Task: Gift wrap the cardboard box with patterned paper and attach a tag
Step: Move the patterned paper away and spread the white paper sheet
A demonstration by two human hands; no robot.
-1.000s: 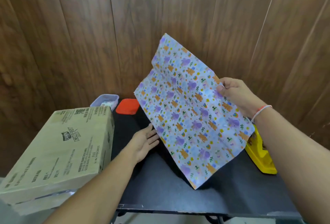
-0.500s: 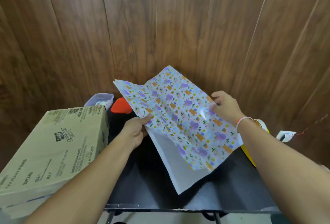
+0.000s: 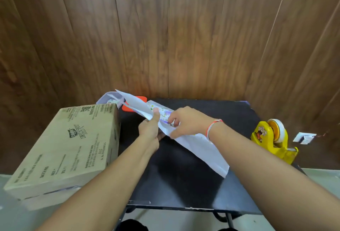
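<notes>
Head view: gripped patterned wrapping paper [image 3: 193, 143], white back up, above black table [image 3: 184, 175] with both left hand [image 3: 150, 129] and right hand [image 3: 185, 123], probably to turn it print-down. Left brown cardboard box [image 3: 68, 147] unwrapped just beside table; read "CAMPA ENERGY" and "BATCH NO".
</notes>
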